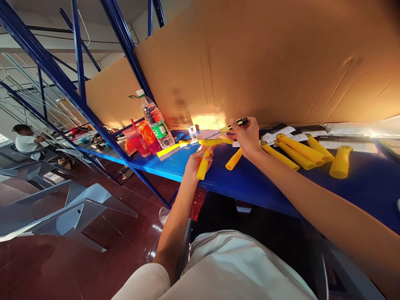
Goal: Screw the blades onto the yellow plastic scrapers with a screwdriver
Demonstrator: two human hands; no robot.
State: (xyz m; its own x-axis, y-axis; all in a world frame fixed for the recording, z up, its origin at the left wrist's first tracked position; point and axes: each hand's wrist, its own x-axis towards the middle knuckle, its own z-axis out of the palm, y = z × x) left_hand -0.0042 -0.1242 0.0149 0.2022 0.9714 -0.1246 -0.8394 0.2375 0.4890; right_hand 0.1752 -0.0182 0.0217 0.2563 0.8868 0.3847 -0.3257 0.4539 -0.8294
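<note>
My left hand (194,163) is closed around a yellow plastic handle (203,164), whose hollow-looking tube end points down toward me. In my right hand (245,134) is a screwdriver (225,128) with a black and yellow grip. Its thin shaft slants left and down toward the top of the yellow handle; whether the tip touches it I cannot tell. Below my right hand lies a yellow tube (234,159) on the blue table (215,177). To the left of my left hand rests another yellow piece (168,151), beside a small white object (193,132).
Several yellow tubes (296,151) lie at the right on black-and-white packets (346,143). At the left stand a water bottle (156,121) and a red cup (137,141) with a straw. Cardboard (265,62) backs the table. A person (28,139) sits far left, beyond grey chairs (78,212).
</note>
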